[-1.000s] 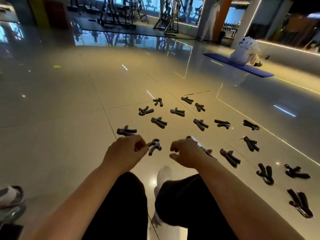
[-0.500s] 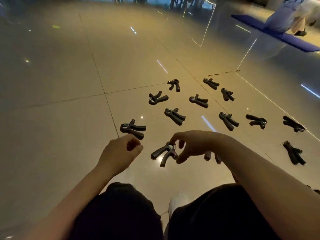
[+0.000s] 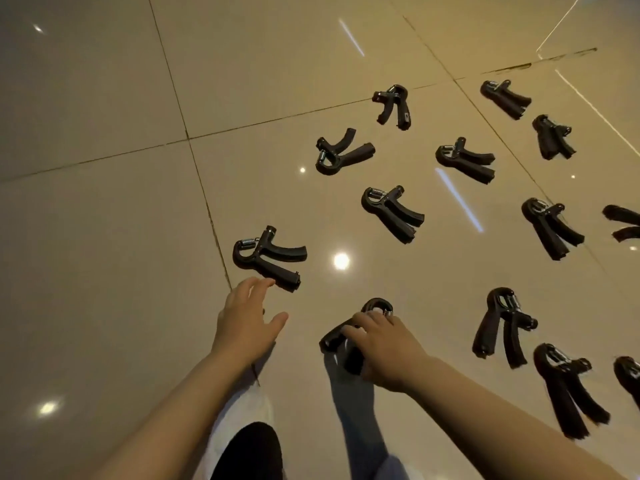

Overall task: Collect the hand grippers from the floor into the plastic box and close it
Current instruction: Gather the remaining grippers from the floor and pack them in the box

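Note:
Several black hand grippers with metal springs lie scattered on the glossy beige tiled floor (image 3: 104, 254). My right hand (image 3: 384, 351) grips the nearest hand gripper (image 3: 337, 337), fingers curled over its handles, spring end pointing away from me. My left hand (image 3: 246, 320) is open with fingers spread, fingertips right at the handle end of another hand gripper (image 3: 268, 256); I cannot tell if they touch it. More hand grippers lie beyond, such as one at centre (image 3: 391, 211) and one to the right (image 3: 502, 323). The plastic box is out of view.
My legs in dark trousers (image 3: 249, 452) and a white shoe are at the bottom centre. Tile joints cross the floor on the left. Light spots reflect off the tiles.
The view has dropped and closed in on the floor. My right hand has closed over the nearest hand gripper. My left hand has opened and stretched towards the hand gripper on the left.

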Action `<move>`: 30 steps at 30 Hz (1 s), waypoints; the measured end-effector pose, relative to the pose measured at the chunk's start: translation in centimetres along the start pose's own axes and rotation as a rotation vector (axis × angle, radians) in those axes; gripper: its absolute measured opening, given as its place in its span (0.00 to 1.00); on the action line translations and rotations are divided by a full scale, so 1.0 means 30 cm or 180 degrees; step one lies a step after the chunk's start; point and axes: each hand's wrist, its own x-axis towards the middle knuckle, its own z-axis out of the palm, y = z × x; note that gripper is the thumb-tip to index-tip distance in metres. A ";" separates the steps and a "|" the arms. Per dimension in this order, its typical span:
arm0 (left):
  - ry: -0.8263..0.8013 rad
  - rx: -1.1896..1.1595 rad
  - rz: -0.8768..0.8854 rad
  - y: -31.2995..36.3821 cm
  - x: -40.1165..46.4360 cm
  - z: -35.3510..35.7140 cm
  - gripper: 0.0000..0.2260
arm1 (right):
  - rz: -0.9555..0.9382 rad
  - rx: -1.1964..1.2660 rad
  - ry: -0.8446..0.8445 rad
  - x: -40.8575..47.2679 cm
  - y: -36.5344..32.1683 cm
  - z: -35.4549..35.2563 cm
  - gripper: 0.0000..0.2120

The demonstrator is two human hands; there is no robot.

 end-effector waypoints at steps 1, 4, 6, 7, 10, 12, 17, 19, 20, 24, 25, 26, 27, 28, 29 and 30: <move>-0.0029 0.0141 -0.0053 -0.013 0.038 0.016 0.27 | -0.0030 -0.0071 -0.0030 0.013 0.015 0.030 0.30; -0.0077 0.0524 -0.0140 -0.046 0.139 0.035 0.33 | -0.0161 -0.0318 -0.0118 0.031 0.056 0.079 0.35; -0.0051 0.0597 -0.0148 -0.058 0.203 0.040 0.37 | -0.0125 -0.0275 -0.0005 0.057 0.084 0.130 0.43; -0.0008 0.0642 -0.0093 -0.063 0.232 0.045 0.38 | -0.0168 -0.0220 0.0071 0.073 0.094 0.155 0.45; -0.0030 0.1149 0.0440 -0.069 0.307 0.070 0.40 | -0.0355 -0.0165 0.0229 0.111 0.101 0.179 0.46; -0.0265 0.1582 0.0905 -0.072 0.345 0.089 0.41 | -0.0460 -0.0252 0.0363 0.128 0.103 0.175 0.43; -0.0397 0.1771 0.1258 -0.067 0.380 0.131 0.41 | -0.0642 -0.0460 0.0427 0.155 0.126 0.183 0.39; -0.0282 0.1763 0.1276 -0.062 0.384 0.141 0.42 | -0.0692 -0.0442 0.0425 0.154 0.126 0.180 0.40; -0.0238 0.1762 0.1292 -0.059 0.387 0.144 0.43 | -0.0756 -0.0433 0.0437 0.149 0.121 0.178 0.39; -0.0160 0.1915 0.1354 -0.052 0.379 0.159 0.47 | -0.1239 -0.0448 0.0668 0.129 0.095 0.192 0.32; -0.0197 0.1910 0.1303 -0.050 0.367 0.167 0.48 | -0.1270 -0.0456 0.0693 0.128 0.093 0.193 0.32; -0.0261 0.1870 0.1234 -0.045 0.350 0.175 0.48 | -0.1291 -0.0491 0.0686 0.130 0.092 0.193 0.33; -0.0354 0.1826 0.1170 -0.040 0.330 0.182 0.48 | -0.1330 -0.0572 0.0683 0.134 0.091 0.194 0.35; -0.0453 0.1802 0.1141 -0.034 0.306 0.187 0.46 | -0.1379 -0.0688 0.0663 0.141 0.090 0.194 0.36; -0.0550 0.1764 0.1129 -0.031 0.279 0.190 0.45 | -0.1435 -0.0807 0.0649 0.149 0.089 0.197 0.37; -0.0620 0.1673 0.1119 -0.027 0.252 0.190 0.44 | -0.1479 -0.0909 0.0624 0.156 0.089 0.198 0.37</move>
